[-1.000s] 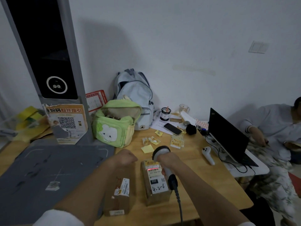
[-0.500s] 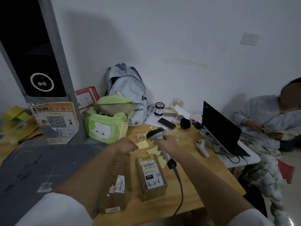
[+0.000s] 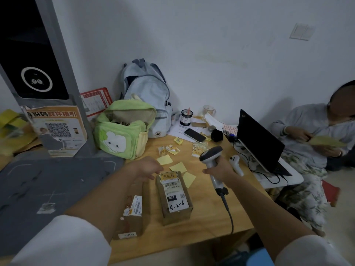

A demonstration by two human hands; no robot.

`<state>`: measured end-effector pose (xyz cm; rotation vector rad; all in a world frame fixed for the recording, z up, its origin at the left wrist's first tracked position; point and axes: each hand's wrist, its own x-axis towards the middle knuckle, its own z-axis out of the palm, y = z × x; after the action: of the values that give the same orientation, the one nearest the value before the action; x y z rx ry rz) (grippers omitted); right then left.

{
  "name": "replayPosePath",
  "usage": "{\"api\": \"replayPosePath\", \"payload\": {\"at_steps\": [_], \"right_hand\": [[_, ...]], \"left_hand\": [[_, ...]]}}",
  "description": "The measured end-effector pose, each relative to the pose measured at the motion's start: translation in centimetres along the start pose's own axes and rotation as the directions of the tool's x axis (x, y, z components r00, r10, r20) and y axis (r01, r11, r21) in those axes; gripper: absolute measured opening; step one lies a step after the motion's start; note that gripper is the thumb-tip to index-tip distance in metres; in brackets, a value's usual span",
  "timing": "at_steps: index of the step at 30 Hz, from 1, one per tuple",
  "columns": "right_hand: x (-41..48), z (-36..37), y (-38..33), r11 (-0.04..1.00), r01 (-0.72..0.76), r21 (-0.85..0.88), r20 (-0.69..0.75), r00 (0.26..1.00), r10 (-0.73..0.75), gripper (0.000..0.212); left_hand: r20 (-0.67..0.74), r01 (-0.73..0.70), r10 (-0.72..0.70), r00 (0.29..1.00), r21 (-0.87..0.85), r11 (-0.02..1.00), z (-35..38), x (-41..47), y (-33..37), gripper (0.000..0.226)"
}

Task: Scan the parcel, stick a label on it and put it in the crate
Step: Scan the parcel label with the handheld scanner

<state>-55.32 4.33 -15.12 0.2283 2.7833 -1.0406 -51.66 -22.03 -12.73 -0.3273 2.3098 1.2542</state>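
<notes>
Two brown cardboard parcels lie on the wooden table. The right parcel carries a yellow label, a white shipping label and the handwritten "4-2-6". The left parcel has a barcode sticker and is partly under my left forearm. My left hand rests at the far end of the parcels, fingers near the yellow label. My right hand grips a grey corded barcode scanner, held to the right of the labelled parcel. Loose yellow labels lie just beyond the parcels. No crate is in view.
A grey scanning mat and kiosk pillar fill the left. A green bag and blue backpack stand at the back. Phone, white controller and laptop lie right; a seated person is beyond.
My right hand has lifted the scanner off the labelled parcel and carried it to the right. My left hand has shifted toward the yellow label. The view has turned slightly.
</notes>
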Motion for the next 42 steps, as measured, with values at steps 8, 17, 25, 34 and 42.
{"api": "replayPosePath", "payload": {"at_steps": [8,17,25,34,42], "right_hand": [[1.1,0.2,4.5,0.992,-0.122,0.016,-0.040,0.992,0.123,0.057],[1.8,2.1,10.2,0.960,-0.278,-0.026,0.032,0.960,0.278,0.058],[2.5,4.7,13.9,0.916,-0.394,-0.076,0.165,0.901,0.401,0.058],[1.7,7.1,16.3,0.832,-0.555,-0.031,0.151,0.820,0.552,0.054],[0.7,8.3,16.4,0.887,-0.457,-0.066,0.155,0.874,0.462,0.062]], "left_hand": [[-0.057,-0.035,0.033,0.998,-0.025,0.999,1.4,0.9,-0.8,0.008],[-0.042,0.052,-0.053,0.998,-0.024,0.998,3.6,2.5,-5.5,0.011],[-0.057,0.119,-0.125,0.991,-0.103,0.988,4.3,3.8,-7.2,0.011],[-0.045,0.156,-0.165,0.985,-0.172,0.973,5.9,4.5,-8.6,0.004],[-0.096,0.159,-0.190,0.977,-0.260,0.952,7.6,4.7,-8.7,0.007]]}}
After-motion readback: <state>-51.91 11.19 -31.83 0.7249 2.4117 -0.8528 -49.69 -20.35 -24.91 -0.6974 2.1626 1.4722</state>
